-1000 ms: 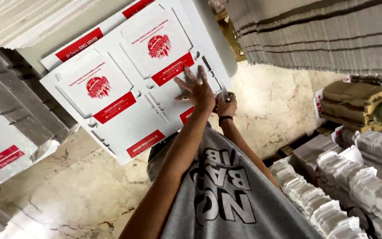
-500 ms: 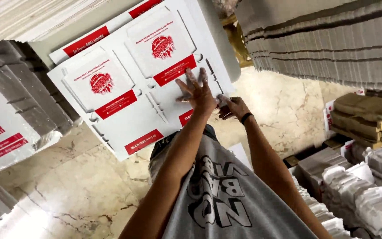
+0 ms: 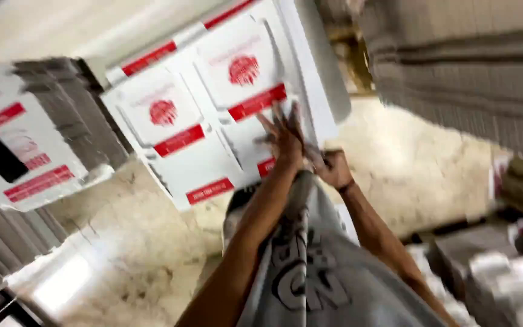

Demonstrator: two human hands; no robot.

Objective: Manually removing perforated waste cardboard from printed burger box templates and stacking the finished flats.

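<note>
Leaning to the left of the big white carton blank (image 3: pixel 213 127) is a grey stack of folded cardboard (image 3: pixel 62 121) with another printed sheet beside it. On the blank's lower right corner the left hand (image 3: pixel 286 136) presses flat, fingers spread. Just right of that, the right hand (image 3: pixel 333 168) curls at the blank's edge; I cannot tell what it pinches. Thin, light and floppy, I'd judge it best gripped along both edges.
</note>
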